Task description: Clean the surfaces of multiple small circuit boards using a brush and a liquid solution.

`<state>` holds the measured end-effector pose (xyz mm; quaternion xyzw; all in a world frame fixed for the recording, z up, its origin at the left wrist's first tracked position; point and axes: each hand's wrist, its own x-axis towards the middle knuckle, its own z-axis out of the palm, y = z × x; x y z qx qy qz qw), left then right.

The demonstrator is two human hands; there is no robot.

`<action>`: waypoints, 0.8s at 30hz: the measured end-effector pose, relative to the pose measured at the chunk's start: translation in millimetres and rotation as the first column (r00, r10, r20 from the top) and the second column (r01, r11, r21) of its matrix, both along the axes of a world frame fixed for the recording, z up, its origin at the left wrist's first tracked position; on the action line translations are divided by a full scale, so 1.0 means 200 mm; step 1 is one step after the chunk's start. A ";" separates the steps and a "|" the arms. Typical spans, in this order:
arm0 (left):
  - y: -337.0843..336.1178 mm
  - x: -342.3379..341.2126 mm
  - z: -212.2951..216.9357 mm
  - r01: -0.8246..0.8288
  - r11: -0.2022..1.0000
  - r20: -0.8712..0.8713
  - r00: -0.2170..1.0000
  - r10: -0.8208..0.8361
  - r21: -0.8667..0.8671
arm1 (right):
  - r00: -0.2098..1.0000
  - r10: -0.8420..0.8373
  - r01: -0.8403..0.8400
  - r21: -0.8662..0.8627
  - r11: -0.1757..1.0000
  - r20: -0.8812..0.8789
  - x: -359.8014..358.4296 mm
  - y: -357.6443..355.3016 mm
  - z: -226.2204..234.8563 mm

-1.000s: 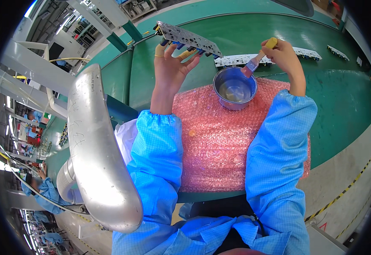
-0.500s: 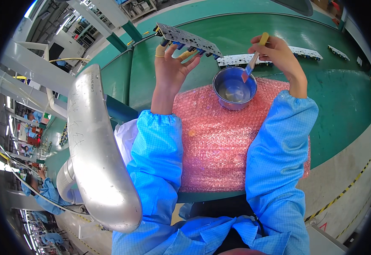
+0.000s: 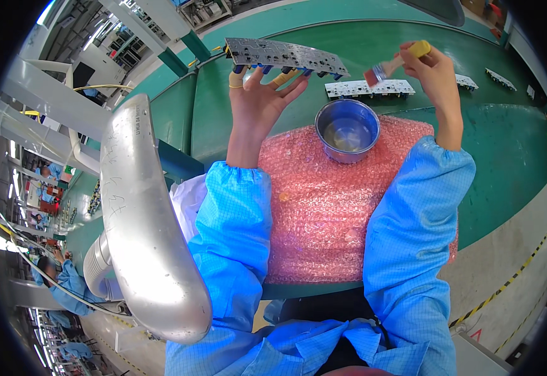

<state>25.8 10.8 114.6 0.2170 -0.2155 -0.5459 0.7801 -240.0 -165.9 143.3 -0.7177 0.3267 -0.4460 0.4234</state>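
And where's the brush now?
Right of centre in the head view, the brush is in the right hand, pictured above and right of the metal bowl.

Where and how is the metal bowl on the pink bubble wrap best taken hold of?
I would grip the metal bowl by its outer wall, below the rim, from the near side. It stands upright, open on top, no handle visible, so its round wall seems the best hold. A circuit board lies behind it, so the far side seems tighter.

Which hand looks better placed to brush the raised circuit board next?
Probably the right hand: it grips the flat paintbrush, bristles pointing toward the circuit board. The left hand is occupied holding that board up.
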 end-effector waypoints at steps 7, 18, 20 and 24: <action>0.01 -0.02 -0.02 0.037 0.997 0.045 0.998 -0.034 -0.068 | 0.790 0.207 -0.286 0.049 0.957 0.576 0.25 0.22 0.11; -0.01 -0.10 -0.04 0.129 0.976 0.120 0.987 -0.109 -0.175 | 0.692 0.394 -0.493 -0.002 0.870 0.606 0.41 0.39 0.11; -0.02 -0.13 -0.03 0.133 0.975 0.168 0.980 -0.102 -0.181 | 0.696 0.379 -0.488 0.015 0.873 0.610 0.41 0.38 0.11; -0.01 -0.13 -0.02 0.125 0.979 0.154 0.983 -0.101 -0.162 | 0.776 0.346 -0.434 0.048 0.900 0.527 0.40 0.39 0.11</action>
